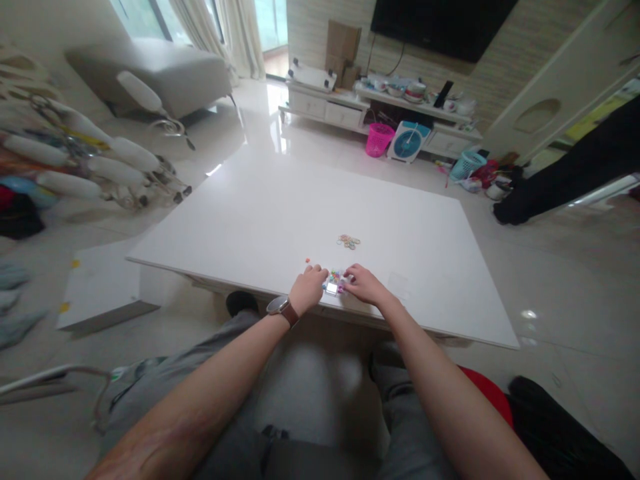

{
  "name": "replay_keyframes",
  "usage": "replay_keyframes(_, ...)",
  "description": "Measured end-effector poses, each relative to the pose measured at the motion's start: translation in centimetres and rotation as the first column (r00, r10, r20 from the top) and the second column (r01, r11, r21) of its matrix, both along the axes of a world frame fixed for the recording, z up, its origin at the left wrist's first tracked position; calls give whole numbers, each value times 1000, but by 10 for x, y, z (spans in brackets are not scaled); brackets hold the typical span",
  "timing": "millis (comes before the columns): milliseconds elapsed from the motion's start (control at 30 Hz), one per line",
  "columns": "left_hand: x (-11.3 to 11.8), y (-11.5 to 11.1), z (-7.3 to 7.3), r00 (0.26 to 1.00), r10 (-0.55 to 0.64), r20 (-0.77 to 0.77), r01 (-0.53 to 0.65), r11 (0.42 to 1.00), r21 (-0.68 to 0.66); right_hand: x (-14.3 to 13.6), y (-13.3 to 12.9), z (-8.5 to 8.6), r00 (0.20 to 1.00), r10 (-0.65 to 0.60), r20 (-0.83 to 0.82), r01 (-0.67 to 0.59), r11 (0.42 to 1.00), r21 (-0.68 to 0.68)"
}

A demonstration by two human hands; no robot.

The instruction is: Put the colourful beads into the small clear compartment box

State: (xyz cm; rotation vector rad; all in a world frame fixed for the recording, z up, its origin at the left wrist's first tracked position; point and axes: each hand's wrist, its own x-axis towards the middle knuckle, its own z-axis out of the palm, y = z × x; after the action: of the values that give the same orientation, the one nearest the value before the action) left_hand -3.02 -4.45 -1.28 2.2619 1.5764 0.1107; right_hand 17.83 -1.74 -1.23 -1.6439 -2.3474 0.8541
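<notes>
Both hands, left hand (pixel 307 287) and right hand (pixel 364 283), pinch a small clear packet of coloured bands (pixel 334 282) at the white table (pixel 260 227) edge, grip closed; a few loose rings (pixel 349 241) already lie out beyond.

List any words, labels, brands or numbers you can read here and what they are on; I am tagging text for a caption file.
None can be read.
The small clear packet of coloured bits between the left hand and right hand: too small.
The brown cardboard box: no legible print.
</notes>
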Motion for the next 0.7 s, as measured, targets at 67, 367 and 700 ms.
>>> replay_keyframes(67,0,1,1,999,23,26,-23,999,-22,0,0,0,1000,-4,1,4,1000,-3)
replay_keyframes(367,0,-1,4,998,-5,69,6,1000,-21,-4,-2,5,1000,2,-2,-2,1000,-6)
replay_keyframes(700,-4,8,-15,991,30,131,-32,999,12,-4,-3,6,1000,10,-21,-10,1000,-9)
